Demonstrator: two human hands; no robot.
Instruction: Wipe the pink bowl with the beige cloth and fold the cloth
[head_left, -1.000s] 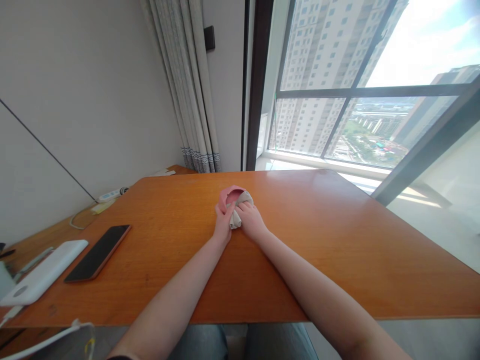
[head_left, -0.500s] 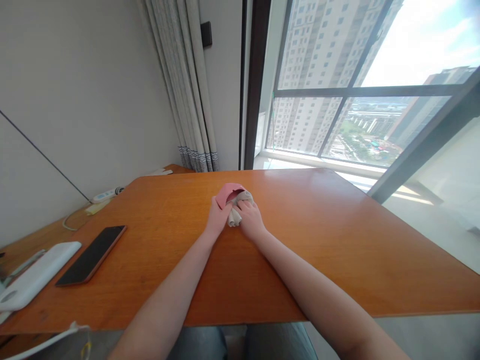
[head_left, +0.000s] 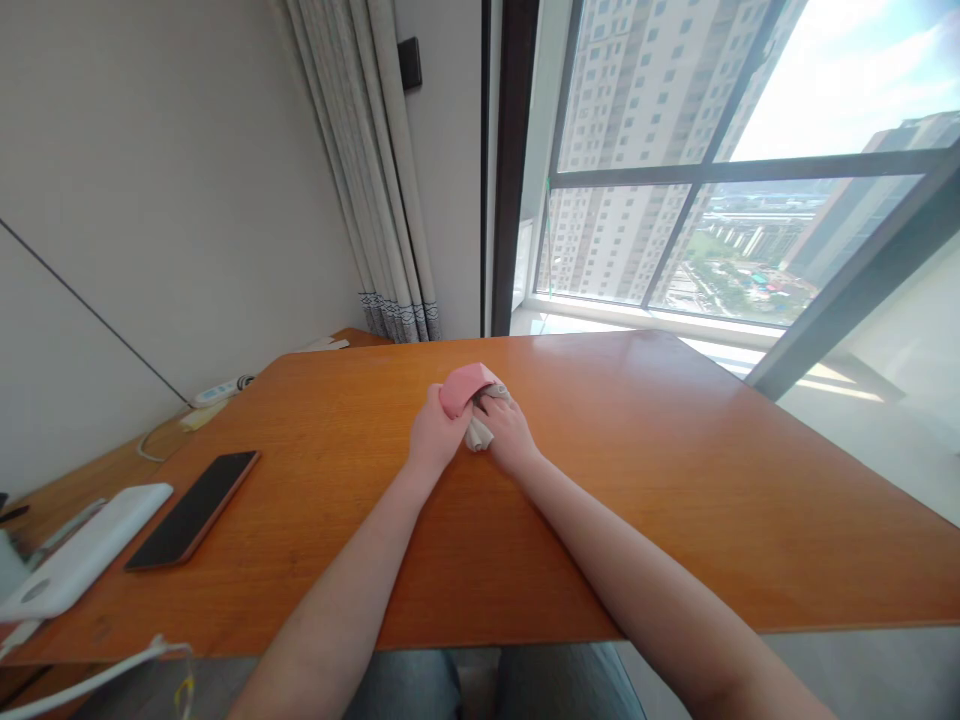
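Left hand (head_left: pixel 436 432) grips a pink, angular, hollow object (head_left: pixel 463 384), material unclear, tilted, its opening toward the right hand (head_left: pixel 513 434). Right hand grasps a pale grey, bunched fabric cloth (head_left: pixel 478 436) at that opening; fingertips partly hidden. Both things are over the middle of a smooth, orange-brown wooden table (head_left: pixel 645 490); cannot tell whether they touch it. Farther left lies a flat, black-faced, rectangular phone (head_left: pixel 193 510), then a white, rounded, flat slab (head_left: pixel 90 545). Beyond the table hangs a grey, pleated fabric curtain (head_left: pixel 375 150).

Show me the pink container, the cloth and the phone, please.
Pink container (head_left: pixel 465 382): head view, on its outer side.
Cloth (head_left: pixel 478 435): head view, on its lower fold.
Phone (head_left: pixel 193 510): head view, middle of its dark face.
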